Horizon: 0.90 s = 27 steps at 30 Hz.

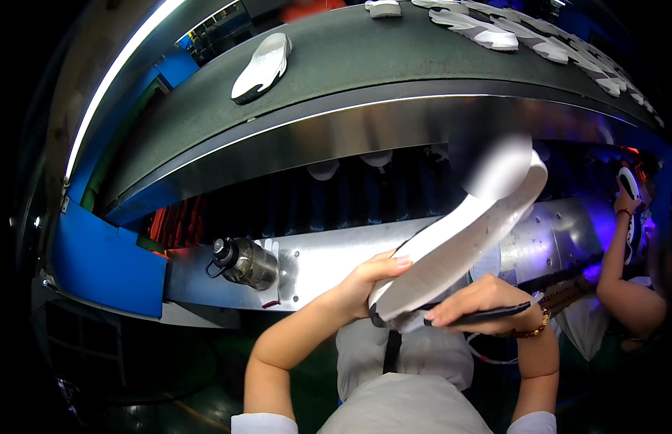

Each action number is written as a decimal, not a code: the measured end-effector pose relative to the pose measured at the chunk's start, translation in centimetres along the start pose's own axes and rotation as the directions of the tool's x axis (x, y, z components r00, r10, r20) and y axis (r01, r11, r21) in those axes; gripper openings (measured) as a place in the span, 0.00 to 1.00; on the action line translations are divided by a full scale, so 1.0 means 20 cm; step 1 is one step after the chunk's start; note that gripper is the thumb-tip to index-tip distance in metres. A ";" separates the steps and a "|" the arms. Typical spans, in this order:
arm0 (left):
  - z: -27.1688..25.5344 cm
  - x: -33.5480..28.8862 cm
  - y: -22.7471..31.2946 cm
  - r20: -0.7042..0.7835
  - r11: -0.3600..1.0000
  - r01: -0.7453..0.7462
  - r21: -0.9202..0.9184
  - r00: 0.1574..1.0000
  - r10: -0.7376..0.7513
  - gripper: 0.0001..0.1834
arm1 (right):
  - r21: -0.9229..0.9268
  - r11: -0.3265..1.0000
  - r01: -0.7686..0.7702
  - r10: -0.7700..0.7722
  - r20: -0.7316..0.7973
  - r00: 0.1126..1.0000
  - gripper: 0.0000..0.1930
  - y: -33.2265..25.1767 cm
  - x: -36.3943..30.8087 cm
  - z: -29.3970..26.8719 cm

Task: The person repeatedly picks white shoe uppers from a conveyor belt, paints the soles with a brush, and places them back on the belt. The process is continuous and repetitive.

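Note:
Tilted up in front of me is a white shoe sole (459,242) with black edging at its near end. My left hand (366,283) grips that near end, thumb on the rim and fingers behind it. Closed around a slim black-handled tool (493,314), my right hand (482,300) is beside the same end of the sole. The tool's working tip is blurred there, so I cannot make out its kind or whether it touches. The far end of the sole is partly covered by a blurred patch.
Beyond a metal ledge (394,235) runs a dark green conveyor belt (350,61). One white sole (263,66) lies on its left part, with several more (488,32) at far right. A dark bottle (243,262) stands on the ledge. Another person's hand (627,197) holds a sole at right.

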<state>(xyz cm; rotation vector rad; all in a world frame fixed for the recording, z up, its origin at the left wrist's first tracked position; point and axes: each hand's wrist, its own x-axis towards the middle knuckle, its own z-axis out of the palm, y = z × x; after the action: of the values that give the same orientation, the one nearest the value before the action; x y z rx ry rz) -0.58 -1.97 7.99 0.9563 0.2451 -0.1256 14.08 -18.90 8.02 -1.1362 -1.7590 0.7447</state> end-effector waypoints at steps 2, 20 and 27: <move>-0.02 -0.02 -0.01 0.022 0.996 0.092 -0.003 0.996 -0.092 0.30 | -0.044 0.999 0.005 0.000 0.122 0.993 0.08 -0.07 0.00 -0.04; 0.02 -0.12 0.04 -0.162 0.931 0.350 0.100 0.929 -0.332 0.33 | -0.369 0.928 -0.044 0.143 0.245 0.959 0.08 -0.11 -0.08 -0.13; 0.04 -0.16 0.07 -0.250 0.918 0.370 0.145 0.911 -0.328 0.36 | -0.435 0.896 -0.089 0.190 0.195 0.962 0.13 -0.06 -0.17 -0.15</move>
<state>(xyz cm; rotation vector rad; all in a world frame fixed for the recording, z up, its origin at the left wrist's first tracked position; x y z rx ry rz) -3.28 -1.79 10.33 1.1102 0.6212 -0.3799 16.94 -22.44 9.19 -1.5305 -2.1227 0.6137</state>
